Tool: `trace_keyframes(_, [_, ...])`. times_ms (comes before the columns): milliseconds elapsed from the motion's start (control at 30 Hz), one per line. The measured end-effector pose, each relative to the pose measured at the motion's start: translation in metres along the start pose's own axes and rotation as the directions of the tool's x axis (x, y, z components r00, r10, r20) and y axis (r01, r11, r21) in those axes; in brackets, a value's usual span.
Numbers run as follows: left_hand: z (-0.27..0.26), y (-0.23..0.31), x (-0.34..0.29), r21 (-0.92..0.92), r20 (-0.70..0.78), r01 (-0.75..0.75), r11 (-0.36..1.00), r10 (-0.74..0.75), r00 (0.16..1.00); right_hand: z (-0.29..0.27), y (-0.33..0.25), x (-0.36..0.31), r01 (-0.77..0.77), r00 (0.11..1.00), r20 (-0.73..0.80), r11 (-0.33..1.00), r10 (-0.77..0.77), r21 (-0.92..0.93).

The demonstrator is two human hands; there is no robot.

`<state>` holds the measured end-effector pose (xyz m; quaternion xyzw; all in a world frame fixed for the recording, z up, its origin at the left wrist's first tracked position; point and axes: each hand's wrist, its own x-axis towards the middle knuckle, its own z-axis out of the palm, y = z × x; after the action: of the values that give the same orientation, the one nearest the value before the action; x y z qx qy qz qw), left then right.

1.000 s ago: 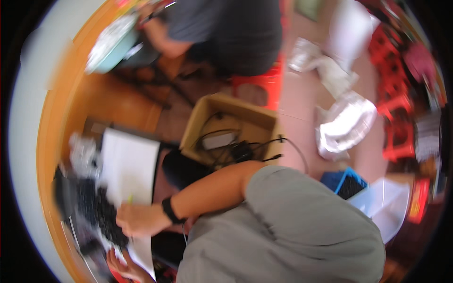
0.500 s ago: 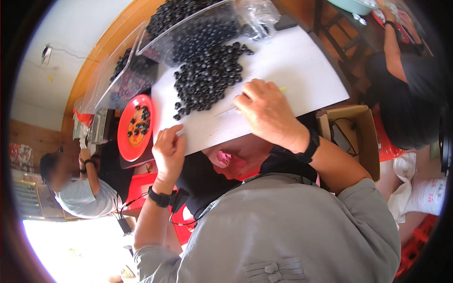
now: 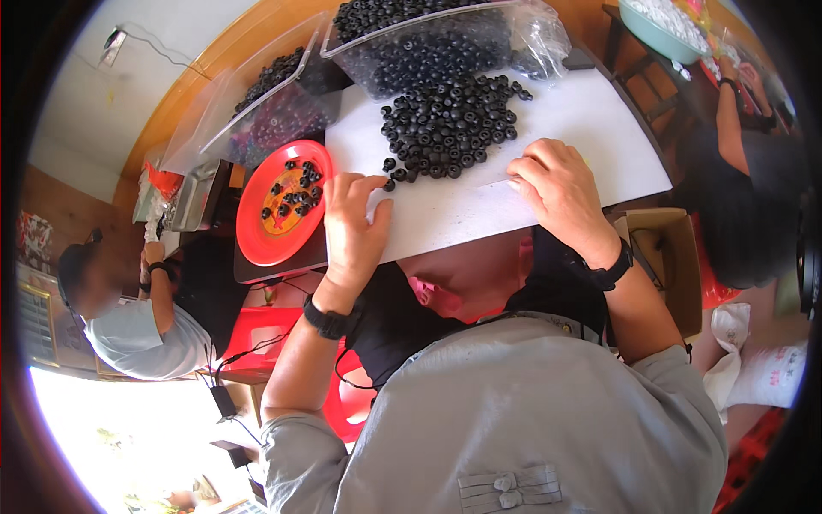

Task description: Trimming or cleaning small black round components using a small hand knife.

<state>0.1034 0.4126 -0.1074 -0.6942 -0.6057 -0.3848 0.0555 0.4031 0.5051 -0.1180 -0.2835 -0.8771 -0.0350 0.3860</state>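
Small round black beads (image 3: 449,128), many with a hole showing, lie heaped on a white board (image 3: 599,128). My left hand (image 3: 349,227) is at the near left edge of the heap. Its index fingertip reaches a stray bead (image 3: 390,184), and the thumb stands apart from it. To the right of the heap, my right hand (image 3: 556,193) is closed in a pinch over the board. A thin, faint needle-like rod (image 3: 494,182) juts leftward from its fingertips, hard to make out.
A red plate (image 3: 257,231) with a few beads stands left of the board. Two clear plastic bins (image 3: 402,64) of beads are behind. A plastic bag (image 3: 539,38) lies far right, and a cardboard box (image 3: 685,291) stands below. Two other people sit left and right.
The view has shifted, so the board and heap appear farther right. My left hand has come up to the stray beads at the heap's edge. My right hand keeps its pinch.
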Motion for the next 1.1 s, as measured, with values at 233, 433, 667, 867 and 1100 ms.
trace_keyframes(233, [-0.011, -0.022, -0.006, 0.149, 0.044, 0.034, 0.988, -0.041, 0.998, 0.017, -0.031, 0.005, 0.0, 1.0, 0.005, 1.0, 0.0, 0.002])
trace_keyframes(433, [-0.019, -0.021, -0.018, 0.069, -0.025, 0.032, 0.997, -0.03, 0.999, 0.019, -0.04, 0.01, 0.036, 0.999, 0.032, 0.999, -0.037, 0.032])
trace_keyframes(667, [-0.024, 0.011, -0.026, -0.541, 0.076, 0.301, 0.785, -0.31, 0.948, 0.03, -0.068, 0.031, 0.155, 0.988, 0.038, 0.986, -0.153, -0.066])
trace_keyframes(867, [-0.024, 0.014, -0.019, -0.767, 0.39, 0.527, 0.366, -0.385, 0.836, 0.039, -0.06, 0.044, 0.004, 0.998, 0.069, 0.988, 0.006, -0.151])
trace_keyframes(1100, [-0.015, 0.02, -0.003, -0.816, 0.519, 0.568, 0.103, -0.302, 0.8, 0.031, -0.057, 0.034, -0.146, 0.98, -0.114, 0.981, 0.161, 0.127])
